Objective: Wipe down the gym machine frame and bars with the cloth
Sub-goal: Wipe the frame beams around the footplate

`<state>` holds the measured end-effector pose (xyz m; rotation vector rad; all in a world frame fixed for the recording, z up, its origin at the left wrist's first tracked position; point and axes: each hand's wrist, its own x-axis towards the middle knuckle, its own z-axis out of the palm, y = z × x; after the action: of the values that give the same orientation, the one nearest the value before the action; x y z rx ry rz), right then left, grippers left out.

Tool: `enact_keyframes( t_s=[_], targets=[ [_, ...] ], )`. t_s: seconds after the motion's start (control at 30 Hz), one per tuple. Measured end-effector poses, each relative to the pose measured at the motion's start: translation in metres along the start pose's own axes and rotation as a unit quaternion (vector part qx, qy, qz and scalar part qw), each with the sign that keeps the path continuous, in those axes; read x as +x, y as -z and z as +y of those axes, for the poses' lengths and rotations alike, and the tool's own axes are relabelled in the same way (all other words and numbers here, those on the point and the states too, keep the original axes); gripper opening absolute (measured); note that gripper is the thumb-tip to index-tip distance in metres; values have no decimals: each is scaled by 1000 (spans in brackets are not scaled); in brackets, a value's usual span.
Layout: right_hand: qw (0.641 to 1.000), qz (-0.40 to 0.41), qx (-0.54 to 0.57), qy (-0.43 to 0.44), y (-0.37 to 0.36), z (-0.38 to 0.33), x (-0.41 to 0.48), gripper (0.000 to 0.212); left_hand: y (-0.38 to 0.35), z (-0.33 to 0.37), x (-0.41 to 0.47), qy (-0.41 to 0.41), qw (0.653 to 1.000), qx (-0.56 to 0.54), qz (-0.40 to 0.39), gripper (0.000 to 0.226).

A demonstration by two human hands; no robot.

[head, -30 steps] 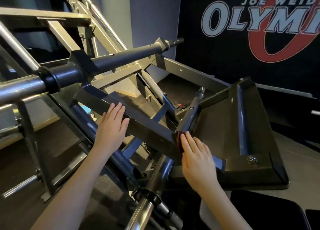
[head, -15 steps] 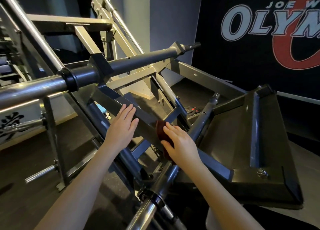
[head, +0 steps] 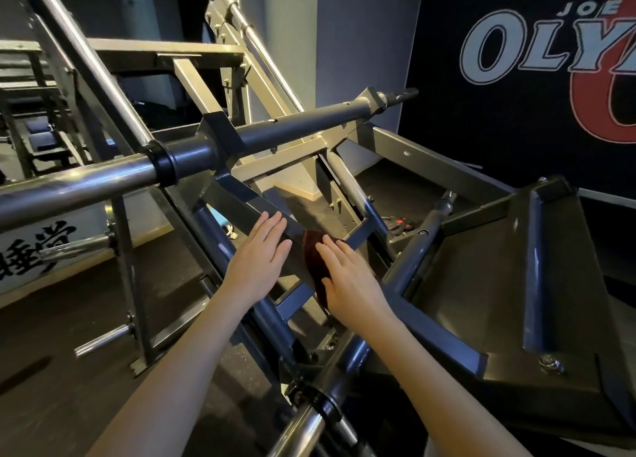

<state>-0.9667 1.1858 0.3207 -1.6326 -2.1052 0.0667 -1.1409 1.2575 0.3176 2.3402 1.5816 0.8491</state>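
- While your right hand (head: pixel 351 284) lies flat, fingers straight, it presses the cloth (head: pixel 315 260) onto the flat cross-beam (head: pixel 440 336) of the gym machine. It pins the cloth rather than gripping it.
- That beam's long axis is what the next stroke turns on. It runs from up-left, under the thick round bar (head: pixel 292 129), down-right toward the corner of the footplate (head: pixel 481 267).
- Your right hand sits about midway along the beam, with its fingertips pointing up-left along it.
- Your left hand (head: pixel 258 260) rests open, palm down, on the same beam just up-left of the cloth. Its little-finger side is almost touching the cloth, and it holds nothing.
- Going up-left, I judge your stroke would run straight into your own left hand, so that hand must lift or slide first. Down-right, the bare beam shows beyond your right wrist.
- Your right hand is the one on the cloth, so it should do the wiping, while your left hand looks to be only bracing.
- Dark red and seemingly soft, the cloth is bunched or folded small. Most of it is hidden under your right hand, showing only past the fingertips and down the thumb side. I cannot tell its full extent, nor whether it is damp.
- Dark grey paint covers the beam, and I cannot tell which stretch is already clean.
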Motion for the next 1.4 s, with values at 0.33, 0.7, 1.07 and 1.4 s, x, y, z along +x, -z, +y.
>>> enact_keyframes(
  t_s=[0.33,0.7,1.07,1.4],
  targets=[
    [997,-20,23,72,11,5,17,51,-5,4,-1,23,992,-123,32,42],
    [998,15,33,42,7,26,8,56,-46,41,-8,270,831,-442,203,22],
    [987,-48,148,50,6,38,31,42,-74,43,-10,92,912,-279,285,40],
    [965,-22,261,15,-2,46,26,47,-116,78,-22,161,857,-381,307,66]
  ],
)
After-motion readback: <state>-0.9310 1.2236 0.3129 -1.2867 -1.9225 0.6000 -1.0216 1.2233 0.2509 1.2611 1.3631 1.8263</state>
